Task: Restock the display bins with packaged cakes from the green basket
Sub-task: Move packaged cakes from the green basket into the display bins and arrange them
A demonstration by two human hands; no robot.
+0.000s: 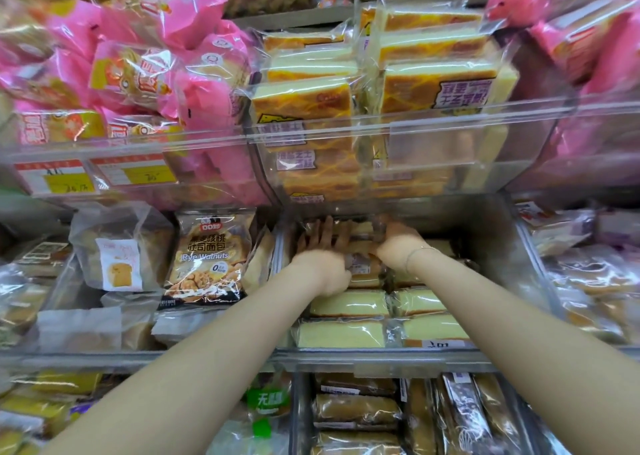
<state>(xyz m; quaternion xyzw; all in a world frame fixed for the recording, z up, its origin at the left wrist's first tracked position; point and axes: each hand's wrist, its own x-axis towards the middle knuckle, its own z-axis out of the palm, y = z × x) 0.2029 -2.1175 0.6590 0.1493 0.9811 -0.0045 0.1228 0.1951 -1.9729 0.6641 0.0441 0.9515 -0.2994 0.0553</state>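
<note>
Both my arms reach deep into the middle clear display bin. My left hand lies with fingers spread flat on a wrapped cake at the back of the bin. My right hand curls round the same pack from the right. Rows of pale yellow packaged cakes fill the front of this bin. The green basket is out of view.
The bin above holds stacked yellow cheese cakes, and its clear front overhangs my hands. Pink bread bags sit upper left and upper right. A Rye Walnuts bag stands left of my arms. Brown cake packs fill the lower bin.
</note>
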